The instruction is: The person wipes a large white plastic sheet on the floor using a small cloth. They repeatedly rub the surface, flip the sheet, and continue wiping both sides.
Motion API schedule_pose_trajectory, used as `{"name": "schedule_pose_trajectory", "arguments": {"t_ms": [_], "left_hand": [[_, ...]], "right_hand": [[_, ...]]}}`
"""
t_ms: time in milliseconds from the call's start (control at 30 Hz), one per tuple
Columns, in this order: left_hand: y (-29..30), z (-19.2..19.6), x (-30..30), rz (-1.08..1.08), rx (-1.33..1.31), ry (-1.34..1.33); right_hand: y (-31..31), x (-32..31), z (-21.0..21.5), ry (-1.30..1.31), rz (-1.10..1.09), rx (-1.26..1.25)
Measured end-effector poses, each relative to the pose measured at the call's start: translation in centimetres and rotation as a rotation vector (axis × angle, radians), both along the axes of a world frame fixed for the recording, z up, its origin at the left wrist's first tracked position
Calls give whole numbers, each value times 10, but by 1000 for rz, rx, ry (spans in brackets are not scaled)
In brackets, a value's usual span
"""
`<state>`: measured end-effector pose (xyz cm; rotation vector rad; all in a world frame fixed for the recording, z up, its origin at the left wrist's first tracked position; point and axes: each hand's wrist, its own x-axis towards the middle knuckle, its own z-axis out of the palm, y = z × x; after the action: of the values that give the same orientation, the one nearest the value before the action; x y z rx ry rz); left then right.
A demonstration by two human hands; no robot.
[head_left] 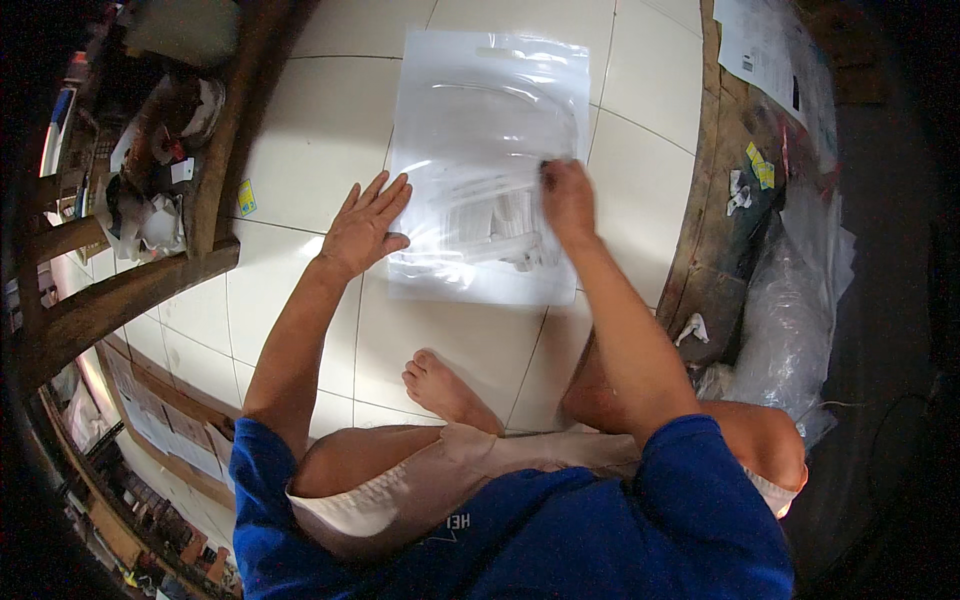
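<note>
A large clear plastic bag [487,120] lies flat on the white tiled floor [320,130] in front of me, with white folded contents showing through its lower half. My left hand [365,225] rests flat with fingers spread on the bag's lower left edge. My right hand [568,200] presses down on the bag's right side, fingers curled around something small and dark that I cannot make out. I sit on the floor, and a bare foot [440,385] lies just below the bag.
A wooden frame [215,170] with clutter stands at the left. A wooden board [725,230] with paper scraps and small yellow tags runs along the right, with crumpled clear plastic [795,320] and printed sheets [765,50] beyond it.
</note>
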<state>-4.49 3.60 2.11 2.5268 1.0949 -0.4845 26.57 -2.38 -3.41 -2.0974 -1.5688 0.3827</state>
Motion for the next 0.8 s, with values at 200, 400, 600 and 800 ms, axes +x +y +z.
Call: {"name": "schedule_pose_trajectory", "arguments": {"t_ms": [200, 400, 600, 800], "left_hand": [[1, -7, 12, -24, 6, -5], [-2, -4, -3, -18, 32, 0], [1, -1, 13, -13, 0, 3], [1, -8, 9, -63, 54, -28]], "right_hand": [[5, -61, -18, 111, 199, -41], [12, -66, -12, -62, 245, -192], [-3, 15, -6, 54, 103, -40], [-21, -113, -12, 94, 365, -31]]}}
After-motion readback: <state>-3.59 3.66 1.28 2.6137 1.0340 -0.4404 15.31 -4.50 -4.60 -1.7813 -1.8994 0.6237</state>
